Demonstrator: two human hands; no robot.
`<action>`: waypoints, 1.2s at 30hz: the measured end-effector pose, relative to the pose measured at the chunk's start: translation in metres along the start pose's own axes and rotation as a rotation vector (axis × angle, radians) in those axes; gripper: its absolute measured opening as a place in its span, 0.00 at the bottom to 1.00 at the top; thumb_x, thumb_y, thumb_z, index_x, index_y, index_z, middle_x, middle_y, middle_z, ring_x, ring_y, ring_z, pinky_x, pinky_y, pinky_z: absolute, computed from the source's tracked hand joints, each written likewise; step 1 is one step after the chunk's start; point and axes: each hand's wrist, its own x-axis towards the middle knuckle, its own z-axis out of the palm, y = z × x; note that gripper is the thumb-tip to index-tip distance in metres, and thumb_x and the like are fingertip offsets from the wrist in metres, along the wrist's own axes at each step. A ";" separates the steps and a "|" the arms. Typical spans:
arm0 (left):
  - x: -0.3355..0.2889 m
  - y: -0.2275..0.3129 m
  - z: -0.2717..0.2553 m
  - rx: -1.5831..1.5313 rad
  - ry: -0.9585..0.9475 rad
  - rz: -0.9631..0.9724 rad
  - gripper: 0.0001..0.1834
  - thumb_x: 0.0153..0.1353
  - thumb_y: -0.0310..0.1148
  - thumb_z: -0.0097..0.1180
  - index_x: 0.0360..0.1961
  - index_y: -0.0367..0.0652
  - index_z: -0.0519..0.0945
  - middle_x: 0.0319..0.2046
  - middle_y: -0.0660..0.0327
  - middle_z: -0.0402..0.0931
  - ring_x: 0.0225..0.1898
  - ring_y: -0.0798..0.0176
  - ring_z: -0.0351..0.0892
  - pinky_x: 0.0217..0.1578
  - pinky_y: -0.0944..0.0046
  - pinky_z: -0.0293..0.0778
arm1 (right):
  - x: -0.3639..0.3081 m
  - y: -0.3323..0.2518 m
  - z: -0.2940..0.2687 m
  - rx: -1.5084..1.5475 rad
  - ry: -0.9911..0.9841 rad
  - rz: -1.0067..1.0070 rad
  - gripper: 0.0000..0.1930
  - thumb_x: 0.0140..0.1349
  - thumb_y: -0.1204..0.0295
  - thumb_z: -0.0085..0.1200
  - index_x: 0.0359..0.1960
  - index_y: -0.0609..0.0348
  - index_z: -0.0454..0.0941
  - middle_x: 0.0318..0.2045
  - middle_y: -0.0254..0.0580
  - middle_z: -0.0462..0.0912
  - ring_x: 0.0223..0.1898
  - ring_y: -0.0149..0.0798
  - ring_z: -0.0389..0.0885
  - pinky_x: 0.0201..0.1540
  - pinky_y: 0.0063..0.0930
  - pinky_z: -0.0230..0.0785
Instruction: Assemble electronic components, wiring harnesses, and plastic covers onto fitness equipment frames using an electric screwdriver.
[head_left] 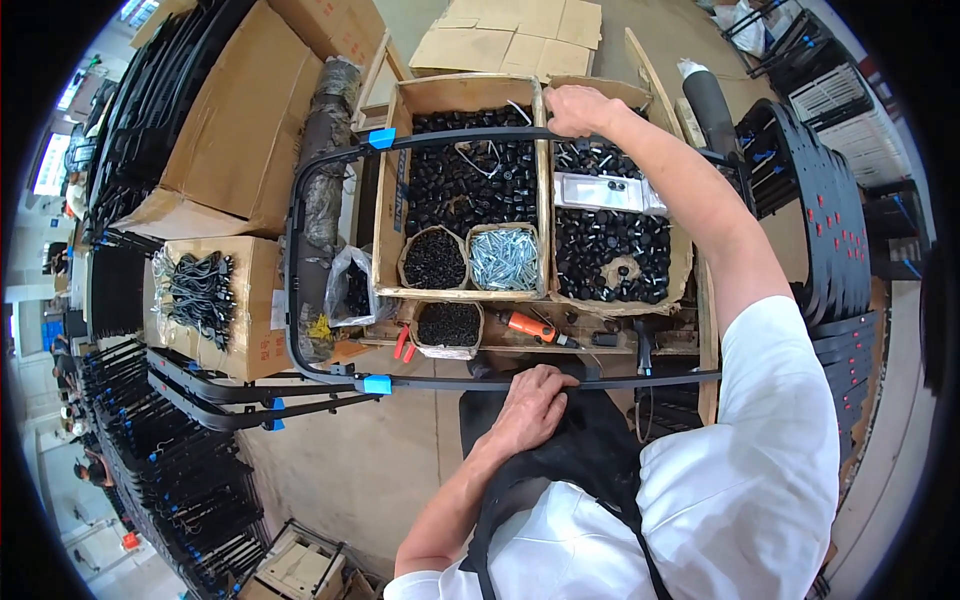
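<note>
A long black tubular frame [292,255] with rounded corners and blue tabs lies across the parts boxes, from left to right. My left hand [535,405] is closed on its near bar, close to my apron. At the far side my right hand [583,110] is closed over the frame's far bar, above the wooden rim between two boxes. Its fingertips are partly hidden. Under the frame sits a wooden box [383,235] of black plastic caps, with smaller cartons of black screws [435,258] and silver screws [503,258]. The right-hand carton holds black knobbed bolts [610,250].
An orange power screwdriver [530,325], red-handled pliers [403,342] and another carton of black screws [450,325] lie on the near shelf. A clear bag [350,285] stands left. Stacked black frames [815,215] crowd the right; cables top a carton [250,340] at left.
</note>
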 end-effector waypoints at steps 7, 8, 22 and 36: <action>-0.004 0.000 0.002 0.149 -0.023 0.000 0.15 0.71 0.28 0.57 0.57 0.50 0.82 0.39 0.52 0.82 0.45 0.43 0.83 0.48 0.46 0.77 | -0.013 -0.022 -0.011 -0.097 0.160 0.085 0.26 0.70 0.52 0.52 0.46 0.66 0.88 0.49 0.59 0.89 0.55 0.57 0.88 0.59 0.49 0.79; -0.003 -0.002 0.005 0.102 0.054 0.025 0.13 0.72 0.29 0.57 0.56 0.50 0.82 0.35 0.52 0.81 0.41 0.42 0.84 0.45 0.46 0.79 | -0.014 -0.023 -0.014 -0.106 0.121 0.062 0.29 0.74 0.48 0.50 0.48 0.66 0.88 0.50 0.58 0.89 0.55 0.57 0.87 0.60 0.50 0.78; 0.003 0.004 0.000 0.073 -0.054 -0.063 0.15 0.69 0.38 0.64 0.54 0.49 0.81 0.42 0.47 0.79 0.51 0.41 0.82 0.51 0.45 0.79 | -0.009 -0.030 -0.014 -0.139 0.236 0.099 0.24 0.69 0.55 0.52 0.45 0.66 0.89 0.46 0.60 0.90 0.52 0.57 0.89 0.56 0.49 0.81; -0.001 -0.008 0.008 -0.076 -0.108 -0.118 0.16 0.73 0.34 0.55 0.59 0.52 0.81 0.41 0.51 0.84 0.49 0.44 0.85 0.52 0.47 0.80 | -0.015 -0.019 -0.010 -0.425 0.137 0.047 0.13 0.56 0.68 0.62 0.41 0.59 0.91 0.45 0.52 0.92 0.50 0.50 0.91 0.50 0.44 0.84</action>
